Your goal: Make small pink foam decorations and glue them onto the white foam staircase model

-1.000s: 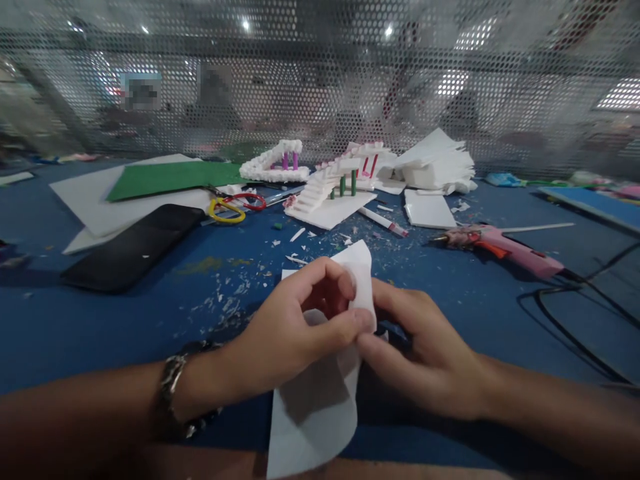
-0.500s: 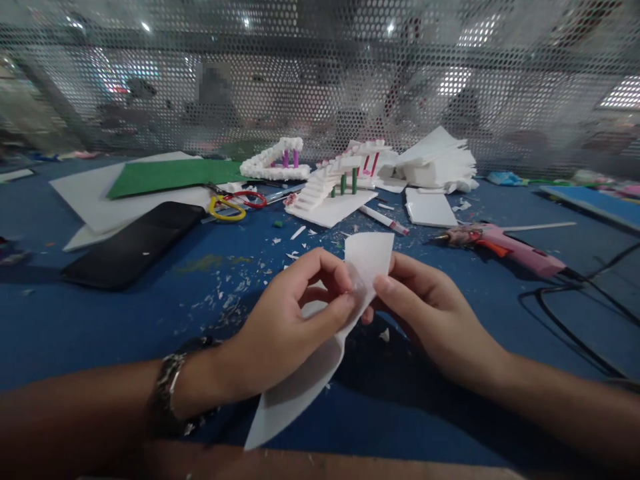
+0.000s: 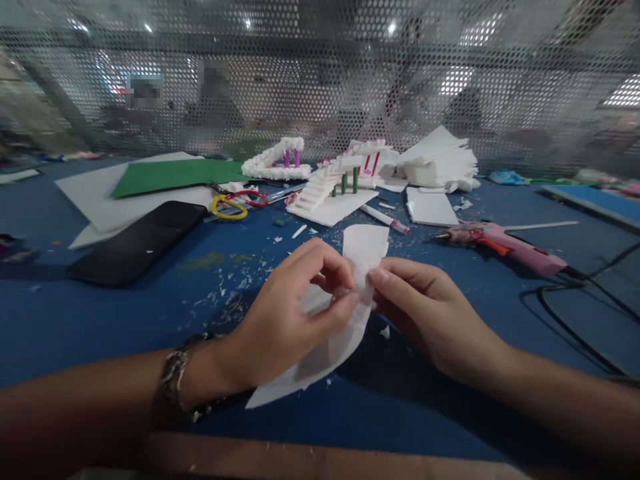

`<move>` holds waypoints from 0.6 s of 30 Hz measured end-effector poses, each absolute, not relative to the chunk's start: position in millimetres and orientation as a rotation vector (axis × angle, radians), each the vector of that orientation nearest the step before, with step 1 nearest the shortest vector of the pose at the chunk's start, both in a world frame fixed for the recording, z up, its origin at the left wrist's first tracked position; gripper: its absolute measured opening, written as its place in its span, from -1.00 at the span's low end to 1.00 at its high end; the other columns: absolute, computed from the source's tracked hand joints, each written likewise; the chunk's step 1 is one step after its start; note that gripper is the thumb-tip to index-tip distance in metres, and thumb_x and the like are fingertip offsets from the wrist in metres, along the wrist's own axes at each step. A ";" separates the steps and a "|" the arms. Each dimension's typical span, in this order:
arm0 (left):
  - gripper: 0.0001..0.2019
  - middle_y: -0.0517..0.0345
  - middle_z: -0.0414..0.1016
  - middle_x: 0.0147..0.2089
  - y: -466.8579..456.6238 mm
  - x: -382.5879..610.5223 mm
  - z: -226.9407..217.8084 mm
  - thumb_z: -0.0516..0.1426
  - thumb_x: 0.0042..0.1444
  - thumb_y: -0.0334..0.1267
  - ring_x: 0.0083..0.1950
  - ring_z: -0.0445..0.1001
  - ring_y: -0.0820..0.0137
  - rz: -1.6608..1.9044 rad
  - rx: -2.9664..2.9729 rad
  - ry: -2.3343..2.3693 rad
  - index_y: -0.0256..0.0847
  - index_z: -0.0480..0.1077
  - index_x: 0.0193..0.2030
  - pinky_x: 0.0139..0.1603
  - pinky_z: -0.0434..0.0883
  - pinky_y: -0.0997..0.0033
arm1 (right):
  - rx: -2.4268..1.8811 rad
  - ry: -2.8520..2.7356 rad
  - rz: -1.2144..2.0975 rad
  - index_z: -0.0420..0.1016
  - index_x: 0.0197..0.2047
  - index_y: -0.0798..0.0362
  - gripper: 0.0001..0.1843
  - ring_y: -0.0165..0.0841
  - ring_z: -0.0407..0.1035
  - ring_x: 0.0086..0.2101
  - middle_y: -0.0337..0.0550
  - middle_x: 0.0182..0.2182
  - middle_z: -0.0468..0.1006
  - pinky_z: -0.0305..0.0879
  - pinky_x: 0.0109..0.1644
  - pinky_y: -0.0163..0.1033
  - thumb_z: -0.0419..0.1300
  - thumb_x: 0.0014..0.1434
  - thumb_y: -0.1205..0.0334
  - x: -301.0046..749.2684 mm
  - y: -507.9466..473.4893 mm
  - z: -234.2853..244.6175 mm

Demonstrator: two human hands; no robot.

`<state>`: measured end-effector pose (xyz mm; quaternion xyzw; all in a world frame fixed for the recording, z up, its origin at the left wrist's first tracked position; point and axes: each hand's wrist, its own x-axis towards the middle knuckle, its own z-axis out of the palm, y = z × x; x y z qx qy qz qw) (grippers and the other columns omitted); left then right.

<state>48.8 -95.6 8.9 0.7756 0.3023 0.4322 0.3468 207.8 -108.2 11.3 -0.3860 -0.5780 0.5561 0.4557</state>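
Both hands pinch a thin white sheet (image 3: 367, 248) above the blue table (image 3: 100, 313). My left hand (image 3: 290, 313) grips it between thumb and fingers from the left; a bracelet sits on that wrist. My right hand (image 3: 425, 313) pinches the same spot from the right. The sheet's top stands up between the fingertips and its lower end trails down to the table under my left hand.
Behind the hands are white foam stair models (image 3: 330, 187), a foam stack (image 3: 440, 163), scissors (image 3: 235, 203), a pen (image 3: 385, 219), a pink glue gun (image 3: 505, 243) with black cable (image 3: 575, 320), a black phone (image 3: 137, 243), green and white sheets (image 3: 170, 177). Mesh screen at back. Foam scraps litter the table.
The sheet has swung from hanging downward to slanting lower left, its top raised between my fingertips. Both hands rose slightly and drew together at the pinch.
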 end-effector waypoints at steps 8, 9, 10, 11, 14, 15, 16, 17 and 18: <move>-0.93 0.26 0.22 -0.36 -96.9 48.9 8.4 0.02 0.04 -0.41 -0.33 0.26 0.53 1.147 1.970 0.761 -0.18 0.18 -0.40 -0.28 0.25 0.57 | -0.891 -1.324 1.544 0.37 -0.54 0.10 -0.89 -0.62 0.25 -0.57 -0.36 -0.60 0.36 0.22 -0.48 -0.50 0.14 0.00 0.35 206.0 -107.6 13.1; -0.94 0.26 0.23 -0.35 -96.4 48.6 8.1 0.01 0.05 -0.40 -0.32 0.27 0.52 1.139 1.932 0.741 -0.17 0.18 -0.38 -0.28 0.26 0.57 | -0.894 -1.323 1.544 0.37 -0.54 0.10 -0.89 -0.62 0.24 -0.57 -0.36 -0.60 0.35 0.22 -0.47 -0.50 0.14 0.00 0.35 206.8 -107.2 13.3; -0.95 0.24 0.24 -0.32 -95.2 48.2 7.8 0.02 0.05 -0.38 -0.30 0.29 0.51 1.119 1.887 0.728 -0.16 0.18 -0.35 -0.27 0.27 0.56 | -0.896 -1.324 1.537 0.36 -0.53 0.10 -0.90 -0.61 0.25 -0.57 -0.36 -0.60 0.35 0.23 -0.45 -0.48 0.15 0.00 0.34 207.6 -106.7 13.5; -0.93 0.22 0.26 -0.28 -93.1 47.7 7.5 0.02 0.05 -0.35 -0.26 0.31 0.49 1.094 1.840 0.724 -0.16 0.18 -0.31 -0.24 0.28 0.54 | -0.894 -1.327 1.527 0.36 -0.53 0.09 -0.89 -0.60 0.25 -0.56 -0.36 -0.61 0.35 0.23 -0.43 -0.46 0.15 0.00 0.33 208.5 -106.2 13.7; -0.73 0.09 0.27 -0.07 -81.9 45.3 6.4 0.08 0.01 -0.24 -0.04 0.28 0.35 1.003 1.746 0.755 -0.16 0.17 -0.13 -0.08 0.25 0.40 | -0.831 -1.297 1.493 0.36 -0.47 0.05 -0.93 -0.54 0.30 -0.49 -0.33 -0.55 0.38 0.26 -0.35 -0.38 0.11 0.03 0.30 209.3 -104.7 15.3; -0.64 0.05 0.24 0.01 -77.2 44.3 6.1 0.10 -0.02 -0.21 0.03 0.23 0.30 0.985 1.732 0.761 -0.17 0.16 -0.07 -0.01 0.22 0.35 | -0.794 -1.269 1.492 0.36 -0.42 0.03 -0.94 -0.51 0.32 -0.46 -0.31 -0.50 0.41 0.27 -0.33 -0.35 0.08 0.04 0.31 208.9 -104.6 16.4; -0.56 0.03 0.19 0.08 -72.5 43.3 5.7 0.14 -0.06 -0.19 0.10 0.17 0.27 0.955 1.716 0.759 -0.17 0.15 -0.02 0.04 0.17 0.33 | -0.768 -1.232 1.496 0.36 -0.37 0.00 -0.91 -0.48 0.34 -0.42 -0.29 -0.44 0.44 0.28 -0.32 -0.33 0.05 0.05 0.32 208.3 -104.6 17.8; -0.50 0.02 0.18 0.11 -68.2 42.2 5.3 0.17 -0.11 -0.16 0.13 0.14 0.25 0.968 1.683 0.744 -0.18 0.17 0.00 0.07 0.15 0.32 | -0.759 -1.195 1.498 0.36 -0.31 -0.01 -0.85 -0.46 0.36 -0.39 -0.27 -0.39 0.46 0.28 -0.32 -0.31 0.02 0.06 0.34 207.6 -104.7 19.5; -0.47 0.01 0.19 0.11 -64.4 41.2 5.1 0.19 -0.15 -0.15 0.14 0.13 0.23 0.973 1.612 0.749 -0.19 0.19 0.00 0.07 0.15 0.32 | -0.771 -1.157 1.495 0.35 -0.26 -0.02 -0.81 -0.44 0.37 -0.37 -0.25 -0.35 0.47 0.29 -0.32 -0.30 -0.01 0.06 0.36 207.0 -104.9 21.6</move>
